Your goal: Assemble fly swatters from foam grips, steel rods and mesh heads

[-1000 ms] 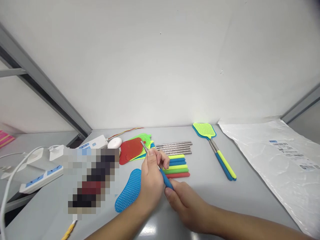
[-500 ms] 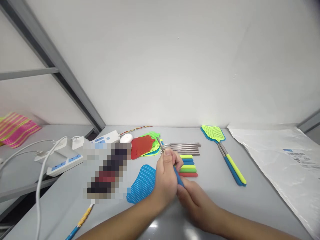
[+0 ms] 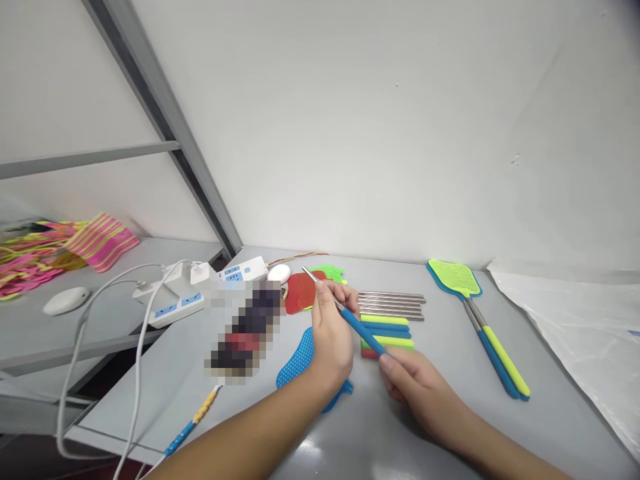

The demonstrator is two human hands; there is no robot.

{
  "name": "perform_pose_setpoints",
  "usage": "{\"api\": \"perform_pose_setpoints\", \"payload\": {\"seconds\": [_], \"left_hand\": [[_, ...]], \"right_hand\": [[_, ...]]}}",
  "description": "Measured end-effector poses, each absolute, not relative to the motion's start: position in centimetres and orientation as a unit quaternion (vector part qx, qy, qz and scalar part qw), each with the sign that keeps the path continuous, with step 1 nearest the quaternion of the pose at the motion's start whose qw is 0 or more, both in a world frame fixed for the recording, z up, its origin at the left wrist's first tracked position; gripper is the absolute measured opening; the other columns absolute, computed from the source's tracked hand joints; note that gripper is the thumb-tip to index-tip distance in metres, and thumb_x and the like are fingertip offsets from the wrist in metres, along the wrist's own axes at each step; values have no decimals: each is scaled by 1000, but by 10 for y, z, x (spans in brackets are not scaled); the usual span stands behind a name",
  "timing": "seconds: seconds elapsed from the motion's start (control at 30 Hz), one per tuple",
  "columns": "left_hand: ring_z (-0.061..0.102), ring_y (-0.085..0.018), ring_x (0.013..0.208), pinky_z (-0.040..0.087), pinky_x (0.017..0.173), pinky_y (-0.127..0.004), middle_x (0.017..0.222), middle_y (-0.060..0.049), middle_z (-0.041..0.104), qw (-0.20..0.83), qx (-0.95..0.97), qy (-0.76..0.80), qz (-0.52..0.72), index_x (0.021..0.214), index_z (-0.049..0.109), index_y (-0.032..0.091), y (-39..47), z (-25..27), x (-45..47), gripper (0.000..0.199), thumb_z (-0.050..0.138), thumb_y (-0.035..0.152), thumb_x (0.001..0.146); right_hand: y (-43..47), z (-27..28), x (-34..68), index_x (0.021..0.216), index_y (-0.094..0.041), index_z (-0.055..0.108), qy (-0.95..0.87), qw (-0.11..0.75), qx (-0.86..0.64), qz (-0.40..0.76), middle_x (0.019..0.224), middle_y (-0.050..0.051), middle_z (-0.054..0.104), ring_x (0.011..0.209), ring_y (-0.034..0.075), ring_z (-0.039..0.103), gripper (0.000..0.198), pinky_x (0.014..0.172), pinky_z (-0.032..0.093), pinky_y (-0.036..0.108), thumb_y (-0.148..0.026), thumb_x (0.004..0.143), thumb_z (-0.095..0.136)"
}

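My left hand (image 3: 333, 330) is closed around a thin metal rod (image 3: 312, 275), whose bare tip points up and to the left. A blue handle sleeve (image 3: 364, 332) covers the rod's lower part, and my right hand (image 3: 415, 377) pinches its near end. Partly hidden under my left wrist lies a blue perforated fly swatter head (image 3: 296, 365). Beyond my fingers are a red swatter head (image 3: 299, 293) and a green one (image 3: 334, 272). To the right of them lie several bare metal rods (image 3: 395, 304), with several coloured handle sleeves (image 3: 386, 330) in front.
Two whole fly swatters (image 3: 456, 279) lie stacked at the right, beside a white plastic bag (image 3: 565, 320). On the left are power strips (image 3: 183, 308) with white cables, a round white object (image 3: 279, 273) and a pixelated item (image 3: 245, 333). Pink-and-yellow striped pieces (image 3: 103, 241) lie farther left.
My view has swung left, so the table things appear farther right. My right hand has drawn away from my left, and more of the blue sleeve shows between them.
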State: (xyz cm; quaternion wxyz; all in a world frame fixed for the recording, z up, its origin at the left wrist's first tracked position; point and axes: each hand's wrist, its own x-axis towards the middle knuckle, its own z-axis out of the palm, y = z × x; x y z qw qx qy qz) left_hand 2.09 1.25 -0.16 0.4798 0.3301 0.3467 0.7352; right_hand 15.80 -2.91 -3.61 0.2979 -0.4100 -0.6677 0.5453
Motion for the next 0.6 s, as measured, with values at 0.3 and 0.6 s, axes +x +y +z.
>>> {"api": "perform_pose_setpoints", "payload": {"seconds": [0.3, 0.6], "left_hand": [[41, -10, 56, 38, 55, -22, 62, 3, 45, 518, 307, 331, 727, 74, 38, 21, 13, -2, 22, 42, 34, 58, 93], [41, -11, 51, 38, 53, -22, 56, 3, 45, 545, 316, 342, 697, 73, 39, 21, 10, -2, 23, 42, 39, 60, 90]], "right_hand": [[-28, -37, 159, 67, -21, 34, -636, 300, -421, 573, 64, -5, 32, 59, 11, 29, 42, 54, 26, 24, -54, 92, 42], [-34, -27, 161, 66, -20, 42, -721, 312, -400, 472, 64, -2, 39, 62, 13, 37, 40, 55, 31, 25, -51, 93, 40]]}}
